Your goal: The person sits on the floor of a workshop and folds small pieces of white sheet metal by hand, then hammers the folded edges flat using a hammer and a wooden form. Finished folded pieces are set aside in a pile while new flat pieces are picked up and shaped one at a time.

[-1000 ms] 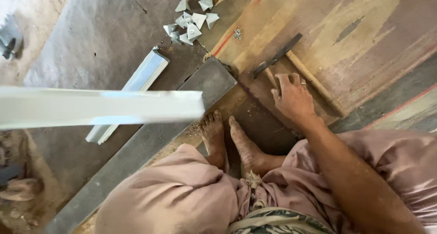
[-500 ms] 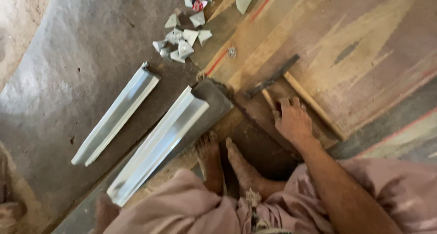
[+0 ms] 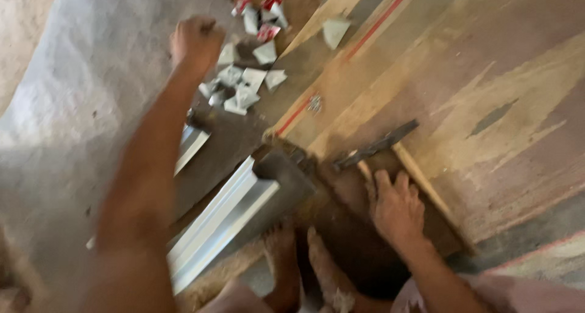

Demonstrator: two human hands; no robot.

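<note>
Left hand: your left hand (image 3: 196, 42) is clenched in a fist above the pile of small cut metal pieces (image 3: 244, 84); whether it grips one you cannot tell

Right hand: your right hand (image 3: 397, 208) rests flat, released, beside the hammer (image 3: 376, 145)

Metal channel: the long metal channel (image 3: 222, 227) lies uncut by your feet; several pieces are already cut

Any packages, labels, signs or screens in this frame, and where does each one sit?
Small red-and-white packets: top centre, in a loose cluster just beyond the pale triangular pieces, right of the left hand; crumpled, too blurred to tell more.
No signs or screens show.
</note>
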